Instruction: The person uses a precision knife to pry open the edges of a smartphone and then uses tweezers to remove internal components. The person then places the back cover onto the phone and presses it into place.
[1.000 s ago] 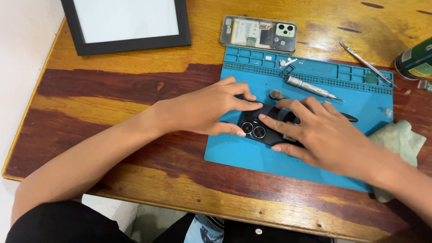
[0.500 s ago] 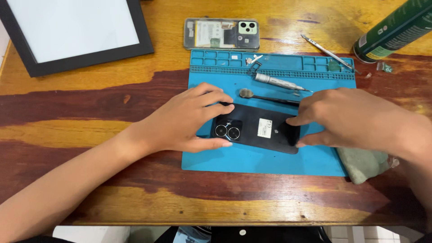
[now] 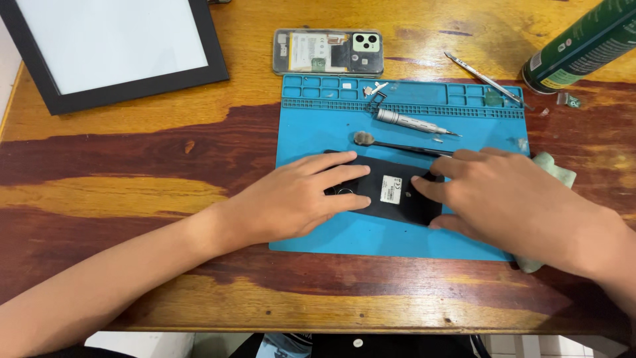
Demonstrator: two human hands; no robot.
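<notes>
Fingers of the left hand lie flat and spread a little over the left end of the black phone, pressing down rather than gripping; the phone lies face down on the blue mat, near the middle of the tabletop. At 3 o'clock from that hand, the right hand rests its fingers on the phone's right end, loosely curled, pinching nothing that I can see. At 10 o'clock from the phone sits a black-framed white panel; at 12 o'clock an opened phone shows its insides, just beyond the mat's tray edge. Between that and the black phone lie a screwdriver and a small brush, the brush handle nearly touching the right fingertips. At 1 o'clock lie tweezers and a tilted green can; a cloth pokes out from under the right wrist. Risks, as I judge them: uneven pressure from both palms could flex or crack the phone's back; a slide to the right could knock the brush and screwdriver off toward the loose small parts in the tray; the leaning can might roll onto the mat.
</notes>
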